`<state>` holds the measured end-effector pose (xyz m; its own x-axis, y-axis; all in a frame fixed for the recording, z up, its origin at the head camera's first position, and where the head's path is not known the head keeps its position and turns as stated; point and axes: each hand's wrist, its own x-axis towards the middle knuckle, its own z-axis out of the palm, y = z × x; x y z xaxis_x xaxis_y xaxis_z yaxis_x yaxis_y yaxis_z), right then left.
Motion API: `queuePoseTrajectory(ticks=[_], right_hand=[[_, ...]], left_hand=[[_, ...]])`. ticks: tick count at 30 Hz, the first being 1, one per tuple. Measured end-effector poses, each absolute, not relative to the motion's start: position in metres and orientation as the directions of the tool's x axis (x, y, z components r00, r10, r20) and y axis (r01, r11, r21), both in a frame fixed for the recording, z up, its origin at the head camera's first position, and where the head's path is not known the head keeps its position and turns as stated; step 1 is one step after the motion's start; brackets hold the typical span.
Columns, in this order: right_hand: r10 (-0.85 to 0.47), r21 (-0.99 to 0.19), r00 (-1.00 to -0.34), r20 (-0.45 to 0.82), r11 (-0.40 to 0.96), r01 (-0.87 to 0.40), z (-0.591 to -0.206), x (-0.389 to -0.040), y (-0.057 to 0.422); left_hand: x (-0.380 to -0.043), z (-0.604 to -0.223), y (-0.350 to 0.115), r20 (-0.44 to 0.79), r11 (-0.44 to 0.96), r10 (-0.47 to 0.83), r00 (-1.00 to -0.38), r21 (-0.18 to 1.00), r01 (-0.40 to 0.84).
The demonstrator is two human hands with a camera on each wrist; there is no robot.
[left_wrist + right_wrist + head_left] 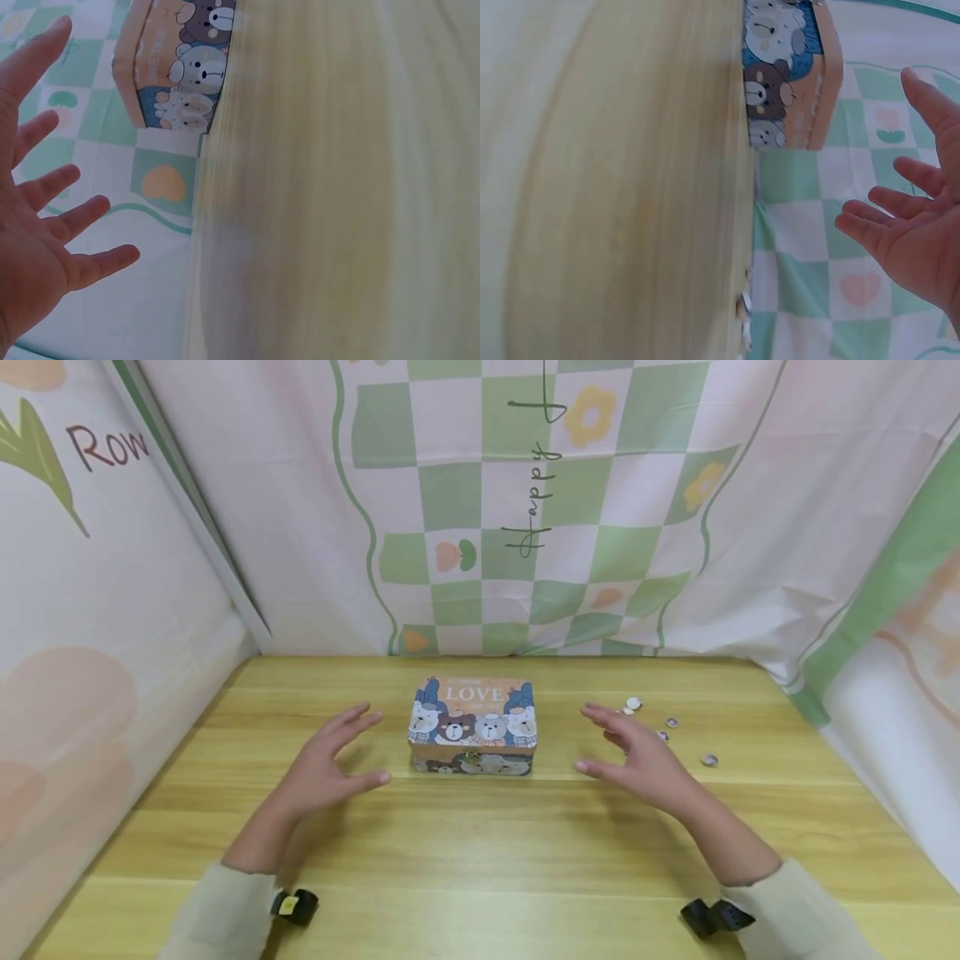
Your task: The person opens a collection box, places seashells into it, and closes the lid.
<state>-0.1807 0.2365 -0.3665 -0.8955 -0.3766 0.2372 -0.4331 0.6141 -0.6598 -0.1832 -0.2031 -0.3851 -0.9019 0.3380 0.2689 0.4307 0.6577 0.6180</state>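
A closed rectangular box (473, 725) with bears and the word LOVE on its lid stands on the wooden table, a small clasp at its front. To its left my left hand (330, 760) hovers apart from it, fingers spread and palm turned inward. My right hand (637, 760) is held on the opposite side, also apart from the box, thumb and fingers extended. Both wrist views show empty palms: the left hand (45, 217) with fingers fanned out, the right hand (915, 217) likewise, with the box (784, 75) beyond it.
Several small shiny round pieces, among them a white one (633, 702) and a darker one (709, 761), lie on the table (480, 868) right of the box, partly behind the right hand. A patterned curtain (517, 510) hangs along the table's back edge.
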Motion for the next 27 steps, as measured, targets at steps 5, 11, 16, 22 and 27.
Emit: queuePoseTrajectory(ticks=[5,11,16,22,27], right_hand=[[-0.372,-0.754,-0.909,0.187,0.539,-0.376,-0.372,-0.185,0.228],[-0.355,-0.883,-0.929,0.103,0.398,-0.25,-0.376,-0.189,0.219],[-0.335,-0.922,-0.94,0.061,0.342,-0.182,-0.377,-0.19,0.211],[-0.319,-0.94,-0.948,0.014,0.319,-0.122,-0.379,-0.193,0.202],[-0.299,-0.947,-0.954,-0.023,0.312,-0.075,-0.381,-0.197,0.198]], left_hand=[[-0.185,-0.384,-0.196,0.297,0.644,0.349,-0.889,0.613,0.458],[-0.188,-0.385,-0.186,0.326,0.635,0.364,-0.872,0.599,0.489],[-0.191,-0.385,-0.178,0.354,0.618,0.381,-0.854,0.589,0.52],[-0.193,-0.385,-0.169,0.38,0.606,0.394,-0.837,0.577,0.547],[-0.194,-0.384,-0.16,0.42,0.591,0.409,-0.81,0.554,0.586]])
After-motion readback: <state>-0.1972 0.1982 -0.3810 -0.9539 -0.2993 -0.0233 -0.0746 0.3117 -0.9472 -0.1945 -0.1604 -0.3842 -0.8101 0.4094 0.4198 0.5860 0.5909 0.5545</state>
